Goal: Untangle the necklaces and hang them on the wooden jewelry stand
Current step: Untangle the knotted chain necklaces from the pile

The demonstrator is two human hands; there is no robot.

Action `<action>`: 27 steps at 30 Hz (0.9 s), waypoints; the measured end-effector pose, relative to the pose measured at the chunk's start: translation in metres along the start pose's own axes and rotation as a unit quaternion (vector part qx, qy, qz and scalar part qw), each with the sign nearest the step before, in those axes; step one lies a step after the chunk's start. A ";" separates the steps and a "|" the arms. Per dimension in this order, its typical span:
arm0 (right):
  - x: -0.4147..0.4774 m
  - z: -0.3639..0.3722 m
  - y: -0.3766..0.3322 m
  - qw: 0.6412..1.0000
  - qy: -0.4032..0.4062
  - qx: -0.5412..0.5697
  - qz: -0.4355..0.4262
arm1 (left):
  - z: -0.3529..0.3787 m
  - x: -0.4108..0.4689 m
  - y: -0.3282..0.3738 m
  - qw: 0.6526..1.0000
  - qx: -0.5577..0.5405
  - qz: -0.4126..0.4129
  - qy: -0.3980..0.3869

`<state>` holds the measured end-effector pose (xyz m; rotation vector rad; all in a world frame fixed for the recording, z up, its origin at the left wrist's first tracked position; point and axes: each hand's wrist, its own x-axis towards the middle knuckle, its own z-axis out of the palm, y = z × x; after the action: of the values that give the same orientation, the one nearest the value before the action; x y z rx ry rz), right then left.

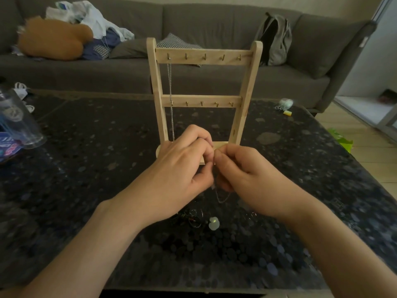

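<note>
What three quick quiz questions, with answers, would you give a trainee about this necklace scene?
1. True or false: a silver chain already hangs from the top bar's leftmost hook on the wooden stand.
2. The thin chain in front of the stand is pinched by: A one hand, B both hands, C neither hand.
3. Fill in: the pale pendant lies on the ____.
Key: 1 true. 2 B, the left hand and right hand both pinch it. 3 table.
</note>
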<state>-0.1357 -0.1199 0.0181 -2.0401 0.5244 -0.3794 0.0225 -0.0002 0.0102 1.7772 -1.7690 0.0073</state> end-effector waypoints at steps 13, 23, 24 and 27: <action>-0.001 0.003 0.005 0.987 0.129 -0.009 -0.095 | -0.001 0.007 0.000 0.973 -0.182 -0.145 0.005; -0.001 0.002 0.007 0.964 0.200 -0.100 -0.142 | -0.004 0.009 -0.005 0.941 -0.267 -0.206 -0.013; -0.001 0.002 0.007 0.964 0.202 -0.095 -0.144 | -0.004 0.009 -0.006 0.935 -0.281 -0.215 -0.013; 0.000 0.005 0.006 0.966 0.203 -0.066 -0.145 | -0.004 0.010 -0.003 0.924 -0.307 -0.226 -0.029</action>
<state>-0.1345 -0.1189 0.0099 -2.1815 0.5039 -0.9767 0.0281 -0.0079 0.0165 1.6570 -1.1665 -0.7170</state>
